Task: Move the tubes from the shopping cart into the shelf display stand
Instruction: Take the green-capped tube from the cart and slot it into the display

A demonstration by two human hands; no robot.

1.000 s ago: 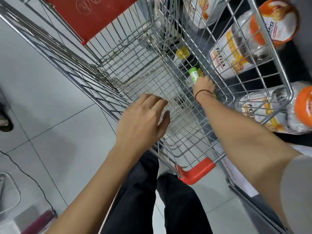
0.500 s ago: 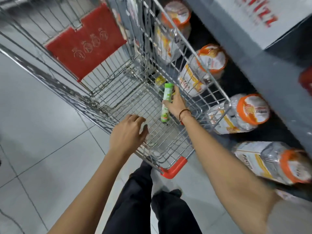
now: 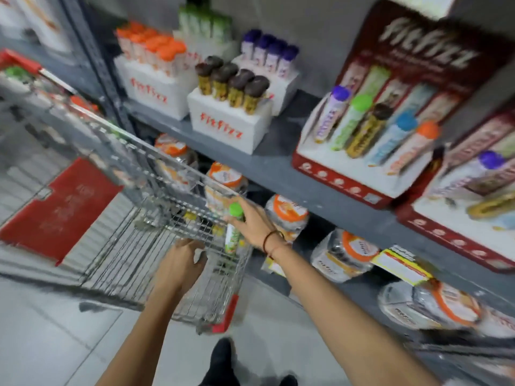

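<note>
My right hand point(image 3: 255, 224) grips a green-capped tube point(image 3: 234, 228) and holds it upright, level with the rim at the right side of the wire shopping cart point(image 3: 133, 246). My left hand point(image 3: 181, 263) rests on the cart's near rim, fingers curled over the wire. A yellow-capped tube point(image 3: 191, 216) lies deeper in the cart basket. On the grey shelf point(image 3: 278, 174) above stands a red display stand point(image 3: 359, 174) with a row of tubes capped purple, green, brown, blue and orange.
White foam blocks point(image 3: 225, 126) hold several orange, brown, purple and green capped tubes at the back left of the shelf. Orange-lidded jars point(image 3: 345, 254) lie on the lower shelf beside the cart. A second red stand point(image 3: 468, 218) sits at the far right. Grey tiled floor is below.
My right hand has lifted the green-capped tube from the cart floor up to rim height. The view has swung up from the basket to the shelf. My left hand stays on the cart rim.
</note>
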